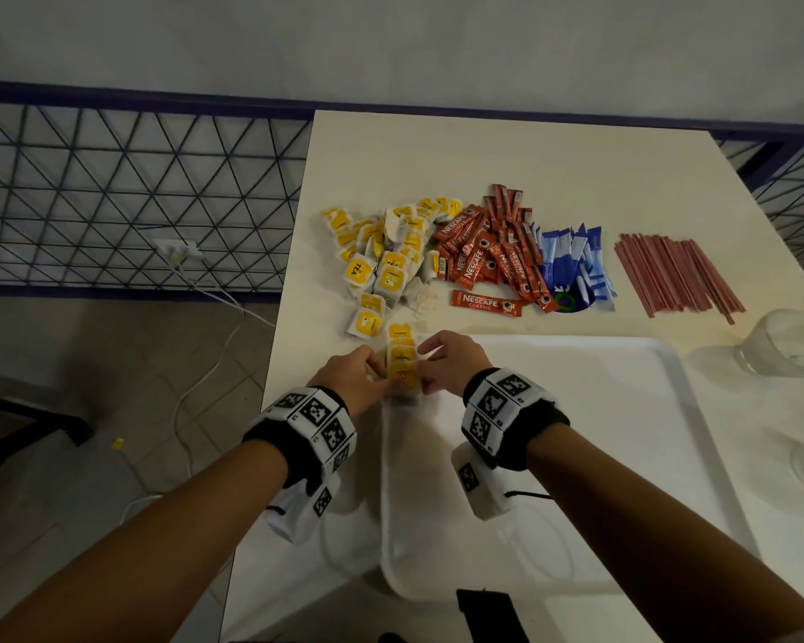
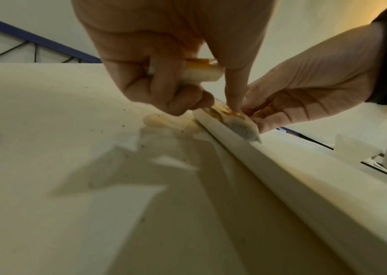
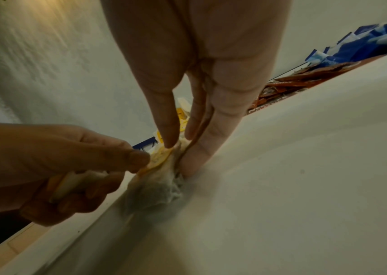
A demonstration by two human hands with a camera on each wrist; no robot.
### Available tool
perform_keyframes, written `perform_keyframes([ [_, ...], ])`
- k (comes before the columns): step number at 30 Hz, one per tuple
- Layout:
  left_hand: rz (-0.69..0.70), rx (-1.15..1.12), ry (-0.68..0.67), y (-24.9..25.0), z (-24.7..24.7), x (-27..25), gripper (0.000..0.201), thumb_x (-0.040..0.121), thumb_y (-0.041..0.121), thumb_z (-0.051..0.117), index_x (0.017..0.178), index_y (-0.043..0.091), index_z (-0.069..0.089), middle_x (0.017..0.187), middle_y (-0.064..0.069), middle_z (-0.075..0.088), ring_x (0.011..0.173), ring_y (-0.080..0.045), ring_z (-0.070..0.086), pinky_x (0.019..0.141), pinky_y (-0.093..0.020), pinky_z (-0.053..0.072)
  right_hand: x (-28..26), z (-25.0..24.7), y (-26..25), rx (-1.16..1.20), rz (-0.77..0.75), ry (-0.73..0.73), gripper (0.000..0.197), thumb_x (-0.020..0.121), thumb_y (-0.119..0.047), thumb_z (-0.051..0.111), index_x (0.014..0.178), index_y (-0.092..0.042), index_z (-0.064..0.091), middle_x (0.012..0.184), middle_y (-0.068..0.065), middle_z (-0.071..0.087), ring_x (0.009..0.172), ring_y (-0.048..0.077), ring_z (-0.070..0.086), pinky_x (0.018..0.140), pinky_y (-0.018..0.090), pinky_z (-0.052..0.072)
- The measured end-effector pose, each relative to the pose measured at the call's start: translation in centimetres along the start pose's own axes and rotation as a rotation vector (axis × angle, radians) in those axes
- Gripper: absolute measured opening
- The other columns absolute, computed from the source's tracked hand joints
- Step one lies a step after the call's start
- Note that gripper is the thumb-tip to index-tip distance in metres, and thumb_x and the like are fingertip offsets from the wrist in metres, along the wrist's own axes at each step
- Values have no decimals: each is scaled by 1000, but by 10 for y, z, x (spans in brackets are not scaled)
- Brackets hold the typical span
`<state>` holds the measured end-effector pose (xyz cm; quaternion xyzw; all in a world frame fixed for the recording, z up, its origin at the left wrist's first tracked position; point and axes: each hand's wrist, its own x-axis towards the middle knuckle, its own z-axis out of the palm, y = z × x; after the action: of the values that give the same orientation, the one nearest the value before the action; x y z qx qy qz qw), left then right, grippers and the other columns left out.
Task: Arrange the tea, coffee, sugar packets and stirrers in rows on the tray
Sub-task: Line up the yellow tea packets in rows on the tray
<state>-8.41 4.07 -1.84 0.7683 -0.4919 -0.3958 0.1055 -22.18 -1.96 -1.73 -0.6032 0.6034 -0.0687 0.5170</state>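
Note:
A white tray (image 1: pixel 623 410) lies on the table's near right. A short row of yellow-tagged tea bags (image 1: pixel 401 359) runs along its far left corner. My left hand (image 1: pixel 376 369) grips a small stack of tea bags (image 2: pixel 201 72) in its curled fingers, while its index finger presses the nearest tea bag (image 2: pixel 239 124) at the tray rim (image 2: pixel 270 167). My right hand (image 1: pixel 427 364) pinches that same tea bag (image 3: pixel 161 178) between thumb and fingers. Beyond the tray lie the tea pile (image 1: pixel 381 252), red coffee sachets (image 1: pixel 493 252), blue sugar packets (image 1: pixel 572 266) and red stirrers (image 1: pixel 669 276).
A clear glass (image 1: pixel 785 350) stands on the table right of the tray. The table's left edge (image 1: pixel 279 345) runs close to my left hand, with tiled floor and a white cable (image 1: pixel 196 392) below. A metal grid fence (image 1: pixel 112 187) lines the wall behind.

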Motion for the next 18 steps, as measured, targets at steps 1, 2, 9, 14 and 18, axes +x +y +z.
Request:
perform_keyframes([
  [1,-9,-18,13,0,-1,0,32,82,49,61,89,21,51,85,2,54,81,-18,53,72,-27,41,0,-1,0,3,-2,9,13,84,-11,62,92,-14,52,76,5,62,67,21,61,79,34,56],
  [2,-21,-42,21,1,-3,-1,34,84,53,57,90,20,51,84,1,56,80,-18,53,71,-27,42,-1,-3,-1,0,-9,22,13,85,-14,63,93,-14,52,78,5,61,64,18,60,72,30,55],
  [9,-156,-735,-234,18,-29,-11,57,92,61,18,90,15,51,48,-3,57,40,-16,52,38,-17,37,-19,-22,-20,21,-219,-233,17,86,-18,64,101,-16,58,78,-3,57,66,12,55,63,24,48],
  [14,-127,-882,-306,31,-33,-21,62,91,62,16,98,12,52,66,-12,64,52,-23,61,45,-25,51,-30,-24,-33,-121,-235,-330,28,84,-34,64,106,-17,61,77,-7,57,66,8,55,62,21,48],
  [18,-106,-984,-257,33,-28,-25,51,96,51,26,96,10,56,82,-16,64,63,-23,64,56,-31,56,-31,-28,-36,-162,-237,-279,27,85,-36,62,99,-13,59,70,-3,56,61,10,53,59,20,49],
])
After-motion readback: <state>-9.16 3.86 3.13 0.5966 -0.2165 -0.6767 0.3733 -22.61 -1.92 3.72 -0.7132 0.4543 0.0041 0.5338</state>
